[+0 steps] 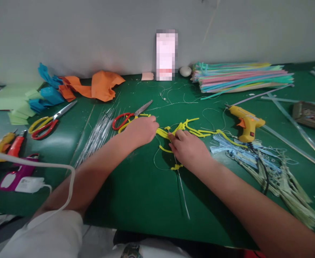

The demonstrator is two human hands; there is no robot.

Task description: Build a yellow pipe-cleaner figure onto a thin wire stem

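Several short yellow pipe cleaners point(183, 126) lie in a loose heap between my two hands. My right hand point(188, 147) rests on the heap, thumb and fingers pinched on a yellow pipe cleaner. Below its fingers a thin silvery wire point(183, 193) runs toward the table's front edge, past a small yellow twist point(177, 167). At the heap's left end my left hand point(144, 129) is closed, fingers curled down; whatever is in them is hidden. Right behind it lie red-and-yellow-handled scissors point(144, 107), their grips partly covered by the hand.
A yellow glue gun point(246, 122) lies right, near blue tassels point(243, 152). Pastel pipe cleaners point(240, 79) are stacked at the back beside an upright phone point(166, 55). Left are silvery wires point(98, 134), more scissors point(51, 120), orange paper point(105, 86) and a white cable point(71, 182) crossing my left arm.
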